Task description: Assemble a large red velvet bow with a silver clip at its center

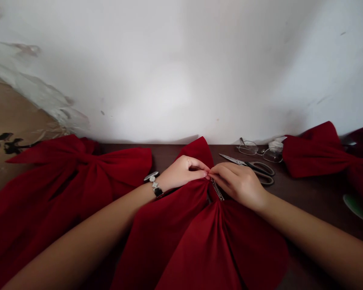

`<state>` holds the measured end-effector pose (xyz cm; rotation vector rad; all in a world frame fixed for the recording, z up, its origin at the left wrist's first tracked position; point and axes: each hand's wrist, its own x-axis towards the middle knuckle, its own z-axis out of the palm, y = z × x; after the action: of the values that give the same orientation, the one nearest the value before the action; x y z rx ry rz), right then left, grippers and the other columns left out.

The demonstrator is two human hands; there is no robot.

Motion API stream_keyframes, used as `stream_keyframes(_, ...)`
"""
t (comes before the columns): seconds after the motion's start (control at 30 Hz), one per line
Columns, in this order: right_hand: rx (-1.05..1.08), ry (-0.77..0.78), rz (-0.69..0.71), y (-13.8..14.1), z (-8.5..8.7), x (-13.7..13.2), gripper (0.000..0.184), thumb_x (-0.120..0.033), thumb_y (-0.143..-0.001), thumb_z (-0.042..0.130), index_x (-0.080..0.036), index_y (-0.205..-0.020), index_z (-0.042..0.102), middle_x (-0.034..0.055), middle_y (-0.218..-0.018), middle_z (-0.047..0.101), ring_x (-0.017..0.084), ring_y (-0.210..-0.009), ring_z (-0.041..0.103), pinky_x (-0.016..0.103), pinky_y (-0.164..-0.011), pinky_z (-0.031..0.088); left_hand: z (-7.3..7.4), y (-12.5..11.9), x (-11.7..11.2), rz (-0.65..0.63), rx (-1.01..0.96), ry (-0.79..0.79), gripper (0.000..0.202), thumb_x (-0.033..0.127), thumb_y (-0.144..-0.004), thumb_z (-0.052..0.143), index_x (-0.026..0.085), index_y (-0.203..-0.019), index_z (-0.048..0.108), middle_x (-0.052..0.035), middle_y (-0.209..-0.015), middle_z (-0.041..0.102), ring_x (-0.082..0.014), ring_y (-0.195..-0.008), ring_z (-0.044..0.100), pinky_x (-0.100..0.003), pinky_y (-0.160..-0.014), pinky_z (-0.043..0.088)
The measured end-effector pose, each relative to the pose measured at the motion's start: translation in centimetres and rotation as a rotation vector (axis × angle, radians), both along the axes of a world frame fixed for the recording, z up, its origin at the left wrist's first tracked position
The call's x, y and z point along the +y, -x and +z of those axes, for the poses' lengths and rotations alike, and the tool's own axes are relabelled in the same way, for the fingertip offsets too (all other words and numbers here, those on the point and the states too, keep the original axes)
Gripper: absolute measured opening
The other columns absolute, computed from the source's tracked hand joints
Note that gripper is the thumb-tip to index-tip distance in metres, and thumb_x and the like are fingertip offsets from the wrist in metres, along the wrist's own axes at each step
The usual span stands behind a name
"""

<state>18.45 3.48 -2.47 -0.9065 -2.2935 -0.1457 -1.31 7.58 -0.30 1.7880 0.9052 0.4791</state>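
A pleated red fabric bow (pixel 196 237) lies on the dark table (pixel 314 193) in front of me, gathered tight at its middle. My left hand (pixel 183 171), with a watch on the wrist, is closed and pinches the gathered centre from the left. My right hand (pixel 238 183) is closed too and pinches the same spot from the right. A thin silvery twisted wire or tie (pixel 217 190) hangs from the gathered point beneath my right fingers.
A finished red bow (pixel 63 177) lies at the left and another red bow (pixel 323 151) at the right. Scissors (pixel 254 167) and a pair of glasses (pixel 257 150) rest behind my right hand by the white wall. A green object (pixel 358 206) shows at the right edge.
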Motion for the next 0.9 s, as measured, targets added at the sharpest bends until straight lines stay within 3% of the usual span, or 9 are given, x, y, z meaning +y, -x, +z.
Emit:
stream_keyframes(0.23,0.038,0.075,-0.008,-0.1,-0.2,0.3,0.011,-0.021,-0.092,0.051,-0.017,-0.098,0.059,0.0056,-0.092,0.069,0.015,-0.080,0.064,0.024,-0.068,0.049,0.1,0.4,0.5,-0.075,0.004,-0.038,0.018,0.021,-0.082,0.059,0.012,-0.091,0.072,-0.0056,-0.091,0.074,-0.0124,-0.082,0.066,-0.021,-0.080,0.048)
stream_keyframes(0.43,0.082,0.161,0.028,-0.4,-0.4,0.7,0.010,-0.024,-0.092,0.052,-0.018,-0.086,0.058,0.0048,-0.082,0.066,0.014,-0.072,0.061,0.024,-0.066,0.048,-0.1,0.5,0.7,-0.119,-0.034,-0.030,0.018,0.024,-0.083,0.059,0.013,-0.089,0.072,-0.0047,-0.089,0.074,-0.0117,-0.081,0.066,-0.020,-0.078,0.048)
stream_keyframes(0.7,0.114,0.112,0.003,-0.6,-0.6,0.9,0.012,-0.029,-0.089,0.057,-0.017,-0.092,0.058,0.0047,-0.083,0.069,0.014,-0.066,0.063,0.024,-0.060,0.047,-0.1,0.6,0.7,-0.104,-0.013,-0.008,0.017,0.024,-0.081,0.061,0.014,-0.090,0.072,-0.0048,-0.089,0.074,-0.0117,-0.081,0.065,-0.021,-0.079,0.047)
stream_keyframes(0.9,0.132,0.105,0.078,-0.7,-0.8,1.1,0.011,-0.028,-0.089,0.057,-0.018,-0.094,0.060,0.0064,-0.088,0.070,0.015,-0.075,0.066,0.025,-0.067,0.051,-0.1,0.4,0.8,-0.095,0.014,-0.026,0.016,0.022,-0.081,0.060,0.014,-0.089,0.072,-0.0045,-0.090,0.074,-0.0112,-0.081,0.065,-0.022,-0.080,0.047)
